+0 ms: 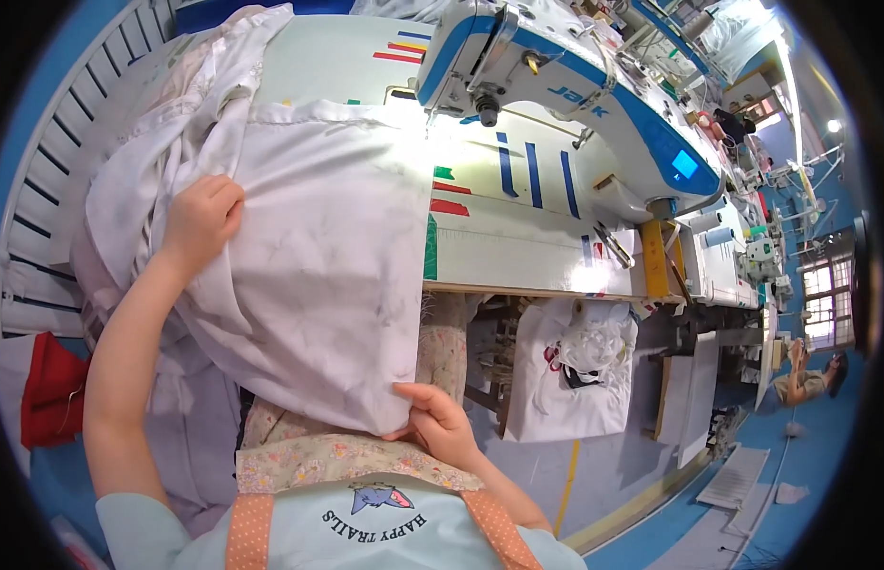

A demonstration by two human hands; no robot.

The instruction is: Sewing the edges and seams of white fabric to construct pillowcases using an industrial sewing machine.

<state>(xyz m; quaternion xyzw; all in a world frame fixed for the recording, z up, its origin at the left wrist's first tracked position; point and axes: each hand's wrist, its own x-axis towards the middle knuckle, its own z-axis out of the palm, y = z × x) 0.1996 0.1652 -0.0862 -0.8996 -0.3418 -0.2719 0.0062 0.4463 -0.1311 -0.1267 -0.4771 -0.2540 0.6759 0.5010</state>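
Observation:
A large piece of white fabric point(318, 247) spreads over the sewing table and hangs down over my lap. On its left part, my left hand point(204, 218) is closed, fingers curled into a bunched fold. My right hand point(437, 423) pinches the lower right corner of the fabric near my waist. The cloth's upper edge reaches the brightly lit needle area of a white and blue sewing machine point(575, 104); glare hides the exact spot under the needle. More of the cloth lies gathered toward the far left.
Coloured tape strips point(537, 176) mark the sewing table point(518, 252). Thread snips point(613, 245) lie near the machine's base. Below hangs a white cloth bag point(566, 389) with scraps. A white slatted rail point(52, 161) bounds the left. Another person point(805, 385) is far off right.

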